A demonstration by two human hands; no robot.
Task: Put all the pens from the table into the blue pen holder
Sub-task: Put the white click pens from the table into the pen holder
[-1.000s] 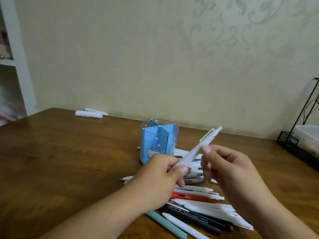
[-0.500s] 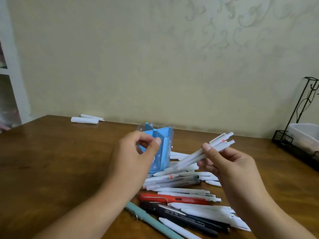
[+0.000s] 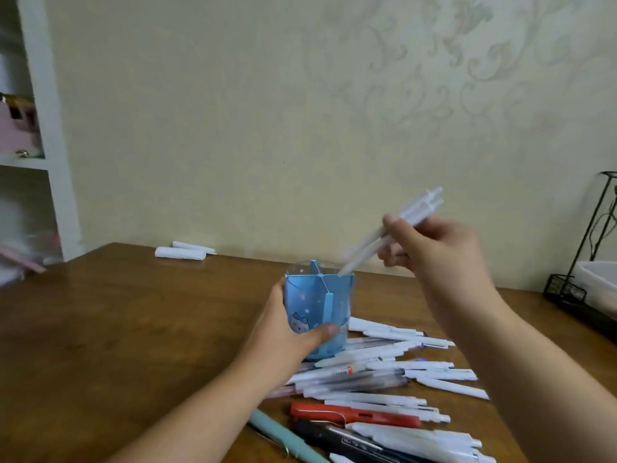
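Item one, blue pen holder (image 3: 319, 310): I see it upright on the wooden table (image 3: 110, 329), at the near-centre of my view, its inner dividers showing at the rim and a cartoon print on its front wall. It stands at the far-left edge of the pen pile.

Item two, left hand (image 3: 287, 332): I have it wrapped round the holder's left side, thumb pressed across the lower front wall, the other fingers hidden behind. Half a second ago this hand was raised in front of the holder with fingertips pinched on nothing; it has since dropped and taken hold.

Item three, right hand (image 3: 430, 248): raised above and right of the holder, forearm slanting up from the lower right. Its thumb and curled fingers pinch held white pens (image 3: 384, 238), at least two, motion-blurred, tilted with tips down just over the holder's right rear compartment and clicker ends up-right. Earlier the same bundle was held lower and flatter, off to the right of the holder.

Item four, loose pens (image 3: 384, 372): a heap of mostly white ones right of and in front of the holder, with a red pen (image 3: 354, 416), a black pen (image 3: 337, 437) and a teal pen (image 3: 283, 436) nearest me.

Item five, background: two white rolls (image 3: 182, 252) at the table's far edge; black wire rack (image 3: 567, 289) at right.
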